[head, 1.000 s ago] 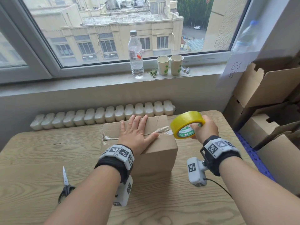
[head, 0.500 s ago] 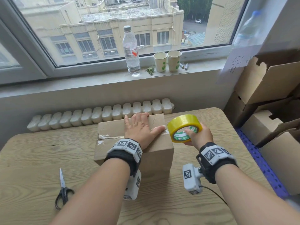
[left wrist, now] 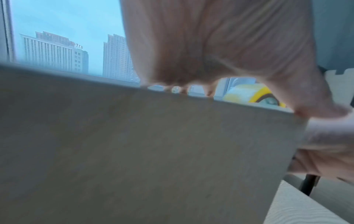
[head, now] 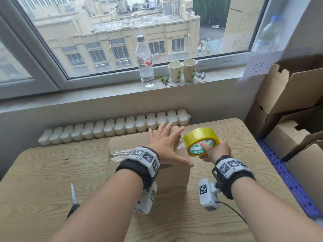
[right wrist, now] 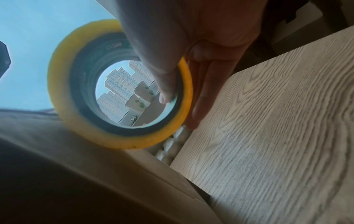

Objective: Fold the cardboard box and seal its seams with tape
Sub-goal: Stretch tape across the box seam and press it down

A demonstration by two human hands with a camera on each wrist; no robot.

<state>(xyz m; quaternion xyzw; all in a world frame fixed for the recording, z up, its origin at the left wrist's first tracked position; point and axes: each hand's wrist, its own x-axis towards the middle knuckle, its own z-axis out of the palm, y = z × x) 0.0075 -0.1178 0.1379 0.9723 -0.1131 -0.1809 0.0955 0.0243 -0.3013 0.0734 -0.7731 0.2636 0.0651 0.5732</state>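
A closed brown cardboard box [head: 172, 177] sits in the middle of the wooden table [head: 43, 173]. Clear tape [head: 117, 152] runs along its top seam. My left hand [head: 167, 148] lies flat on the box's top with the fingers spread, near the right end of the seam. My right hand [head: 215, 151] grips a yellow tape roll [head: 199, 139] just off the box's right top edge, thumb hooked inside the core. The right wrist view shows the tape roll [right wrist: 80, 84] close above the box [right wrist: 95, 174]. In the left wrist view the box's side [left wrist: 134, 144] fills the frame.
Scissors [head: 74, 199] lie on the table at the left front. Stacked open cardboard boxes [head: 293, 95] stand at the right beside the table. A water bottle [head: 144, 62] and two paper cups [head: 182, 70] stand on the window sill, above a radiator [head: 111, 126].
My left hand has slid right along the box's top toward its right end. My right hand has brought the tape roll slightly lower and nearer the box's right edge.
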